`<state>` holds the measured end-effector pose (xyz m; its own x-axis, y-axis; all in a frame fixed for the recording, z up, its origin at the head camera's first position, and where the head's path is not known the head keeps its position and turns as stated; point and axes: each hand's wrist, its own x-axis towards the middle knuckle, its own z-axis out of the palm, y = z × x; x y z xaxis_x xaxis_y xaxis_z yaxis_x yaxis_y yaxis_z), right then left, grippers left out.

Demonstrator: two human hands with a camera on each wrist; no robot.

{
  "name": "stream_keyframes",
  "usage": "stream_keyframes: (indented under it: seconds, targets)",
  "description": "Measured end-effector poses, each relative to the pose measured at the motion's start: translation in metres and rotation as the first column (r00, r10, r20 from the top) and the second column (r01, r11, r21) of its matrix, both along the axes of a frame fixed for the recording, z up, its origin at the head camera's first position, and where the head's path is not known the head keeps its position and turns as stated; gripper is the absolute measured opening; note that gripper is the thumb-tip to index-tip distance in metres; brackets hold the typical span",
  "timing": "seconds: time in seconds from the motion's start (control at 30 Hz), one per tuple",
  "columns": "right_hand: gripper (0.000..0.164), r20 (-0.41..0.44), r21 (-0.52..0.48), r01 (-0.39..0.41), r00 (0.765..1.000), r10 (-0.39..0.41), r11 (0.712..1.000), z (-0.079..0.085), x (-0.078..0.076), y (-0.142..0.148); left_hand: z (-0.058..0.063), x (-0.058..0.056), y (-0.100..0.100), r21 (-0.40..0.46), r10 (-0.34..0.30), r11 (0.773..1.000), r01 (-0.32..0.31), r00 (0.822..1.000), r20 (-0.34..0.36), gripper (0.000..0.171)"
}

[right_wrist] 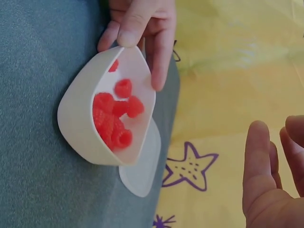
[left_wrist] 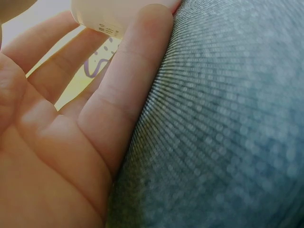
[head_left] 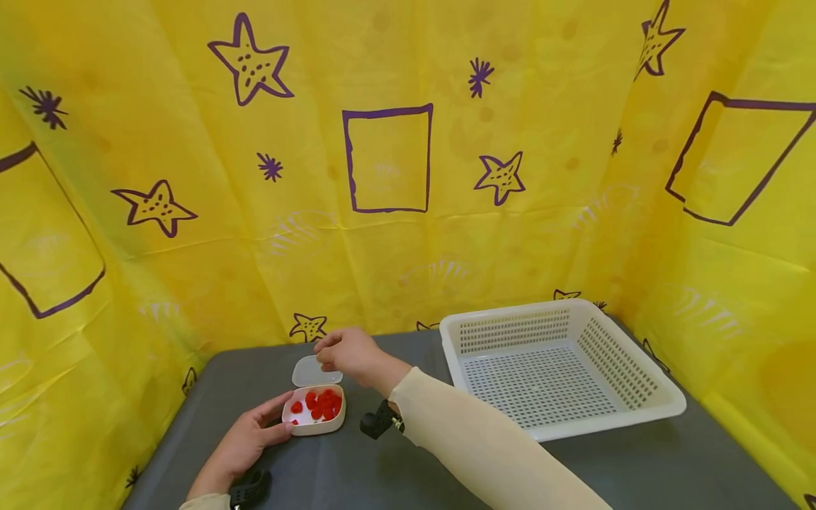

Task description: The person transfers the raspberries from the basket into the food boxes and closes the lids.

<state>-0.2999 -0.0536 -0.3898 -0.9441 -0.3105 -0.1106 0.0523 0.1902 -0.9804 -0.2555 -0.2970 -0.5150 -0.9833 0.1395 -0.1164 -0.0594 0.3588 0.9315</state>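
A small white plastic box [head_left: 321, 429] of red raspberries [head_left: 327, 402] stands on the grey table, in the lower middle of the head view. My left hand [head_left: 247, 438] grips its left end, thumb at the front corner and fingers along the far side. Its translucent lid [head_left: 309, 370] lies flat just behind the box. Over the lid's right part, above the table, hovers my right hand [head_left: 355, 354]. The right wrist view shows the right fingers [right_wrist: 257, 156] apart, with nothing seen between them. In the left wrist view only the box's underside edge [left_wrist: 102, 21] shows.
To the right is a large white perforated basket [head_left: 459, 379], with bare mesh inside. A yellow cloth [head_left: 389, 283] with purple drawings rises behind the grey table [head_left: 299, 474] and along both sides.
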Motion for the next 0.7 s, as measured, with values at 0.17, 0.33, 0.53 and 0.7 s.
stream_keyframes:
  seconds: [0.17, 0.33, 0.53, 0.7]
  targets:
    - [0.005, 0.004, -0.025, 0.032, 0.999, -0.032, 0.999, 0.002, -0.003, 0.010, -0.001, -0.003, -0.001, -0.028, -0.008, 1.000, 0.008, 1.000, -0.002, 0.066]
    - [0.004, 0.005, -0.083, 0.059, 0.998, -0.059, 0.995, 0.001, -0.003, 0.022, -0.007, -0.003, 0.000, -0.034, -0.005, 0.999, 0.005, 1.000, 0.016, 0.067]
    - [0.004, -0.038, -0.109, 0.069, 0.997, -0.073, 0.992, 0.000, 0.004, 0.035, -0.010, 0.003, 0.003, 0.036, -0.012, 0.999, 0.010, 0.999, 0.044, 0.068]
    - [0.005, -0.191, 0.032, 0.063, 0.980, -0.056, 0.998, 0.010, 0.015, 0.053, -0.007, 0.001, 0.005, 0.054, -0.022, 0.998, 0.019, 0.999, 0.048, 0.069]
